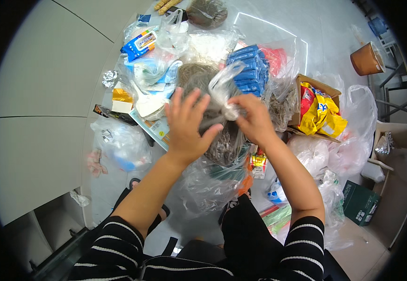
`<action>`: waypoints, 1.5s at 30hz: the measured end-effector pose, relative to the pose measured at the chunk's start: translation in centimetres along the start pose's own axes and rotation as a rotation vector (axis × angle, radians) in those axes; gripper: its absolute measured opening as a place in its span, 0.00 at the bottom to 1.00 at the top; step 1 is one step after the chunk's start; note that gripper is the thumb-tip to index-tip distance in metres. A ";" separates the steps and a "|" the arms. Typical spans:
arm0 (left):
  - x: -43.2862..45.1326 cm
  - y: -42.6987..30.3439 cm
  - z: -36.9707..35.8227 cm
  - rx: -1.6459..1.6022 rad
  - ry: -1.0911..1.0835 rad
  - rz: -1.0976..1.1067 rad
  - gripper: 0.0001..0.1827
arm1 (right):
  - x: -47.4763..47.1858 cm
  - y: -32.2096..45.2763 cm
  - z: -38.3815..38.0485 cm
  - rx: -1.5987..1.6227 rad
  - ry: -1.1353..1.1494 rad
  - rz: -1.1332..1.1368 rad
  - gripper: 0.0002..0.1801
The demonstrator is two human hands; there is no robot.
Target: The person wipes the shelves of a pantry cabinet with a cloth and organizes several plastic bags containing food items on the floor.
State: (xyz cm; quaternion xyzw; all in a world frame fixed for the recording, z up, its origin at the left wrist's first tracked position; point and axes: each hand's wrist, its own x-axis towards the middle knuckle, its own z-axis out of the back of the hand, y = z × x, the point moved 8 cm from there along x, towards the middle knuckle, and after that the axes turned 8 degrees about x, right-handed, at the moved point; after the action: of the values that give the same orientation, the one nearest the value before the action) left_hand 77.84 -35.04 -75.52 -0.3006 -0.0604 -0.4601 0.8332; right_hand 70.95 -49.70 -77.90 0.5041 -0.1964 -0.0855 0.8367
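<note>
Before me hangs or rests a clear plastic bag (221,140) filled with dark, dried-looking stuff, its neck twisted into a pale knot. My right hand (254,119) pinches that knot between thumb and fingers. Over the left side of the bag, my left hand (191,126) is spread with its fingers apart; whether it touches the plastic I cannot tell. Just behind lie a stack of blue packets (249,70) and a bag of white material (208,47). More clear plastic bags (207,186) lie on the floor nearer my feet.
A cardboard box (298,102) with yellow and red packaging (321,112) stands at right, beside a dark green box (361,203) and a brown paper tub (367,59). At left are a blue wipes pack (138,45), a filled plastic bag (121,144) and grey cabinets (38,147).
</note>
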 end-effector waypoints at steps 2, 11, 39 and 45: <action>-1.0 0.8 -2.6 0.019 0.142 0.040 0.36 | -0.8 -1.2 -2.2 0.023 0.075 -0.044 0.18; -2.0 1.5 -5.0 -0.047 0.027 0.118 0.25 | -3.0 -5.6 -3.4 0.502 0.102 -0.565 0.15; 1.8 1.7 -4.5 -0.994 0.306 0.443 0.11 | -0.7 -0.1 -1.3 0.817 -0.104 -0.382 0.07; 1.5 3.4 -4.2 -0.929 0.273 0.570 0.07 | -1.7 -1.4 0.0 0.702 -0.241 -0.421 0.13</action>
State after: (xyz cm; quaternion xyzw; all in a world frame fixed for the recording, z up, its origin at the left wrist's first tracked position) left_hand 80.67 -37.12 -79.91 -0.5782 0.3407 -0.2297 0.7049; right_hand 69.50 -49.74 -79.52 0.7739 -0.2030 -0.2405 0.5495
